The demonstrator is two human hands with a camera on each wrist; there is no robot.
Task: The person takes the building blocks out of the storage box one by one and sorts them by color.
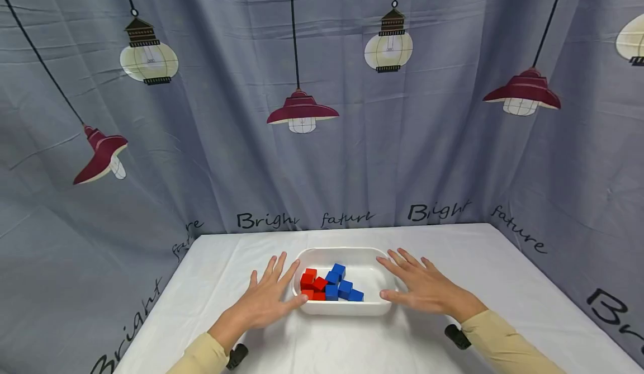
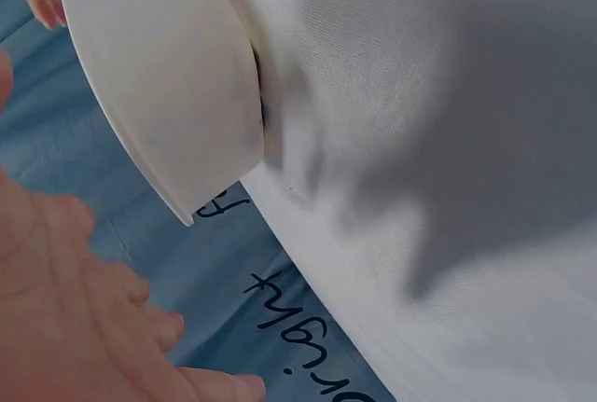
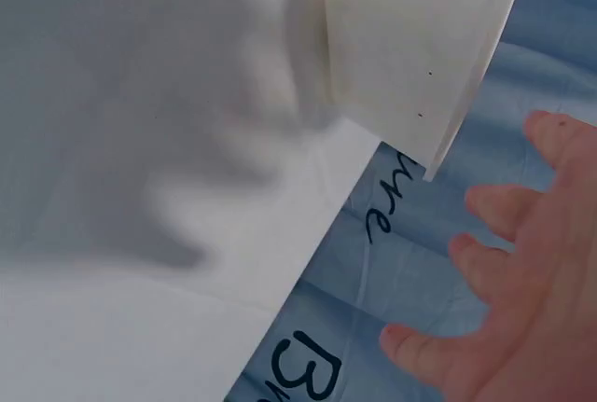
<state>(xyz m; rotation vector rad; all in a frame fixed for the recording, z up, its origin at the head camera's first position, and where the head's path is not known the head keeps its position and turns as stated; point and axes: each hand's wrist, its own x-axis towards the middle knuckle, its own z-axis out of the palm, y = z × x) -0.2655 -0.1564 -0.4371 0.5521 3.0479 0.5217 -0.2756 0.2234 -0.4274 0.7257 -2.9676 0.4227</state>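
Observation:
A white rectangular tub (image 1: 347, 309) sits on the table between my two hands. Red blocks (image 1: 307, 280) lie in its left part, with several blue blocks (image 1: 345, 289) beside them toward the middle. My left hand (image 1: 266, 298) is spread at the tub's left end, palm down, its thumb overlapping the near left rim in the head view. At the opposite end my right hand (image 1: 425, 285) has its fingers spread, the tips close to the right rim. Neither hand holds anything. In the left wrist view the tub's outer wall (image 2: 177, 76) stands beside the left palm.
A white cloth covers the table (image 1: 241, 251). Behind it and along both sides hangs a grey-blue curtain (image 1: 342, 173) printed with lamps and lettering. Dark wrist cameras (image 1: 457, 336) hang under the forearms. Shadows of the hands fall on the cloth.

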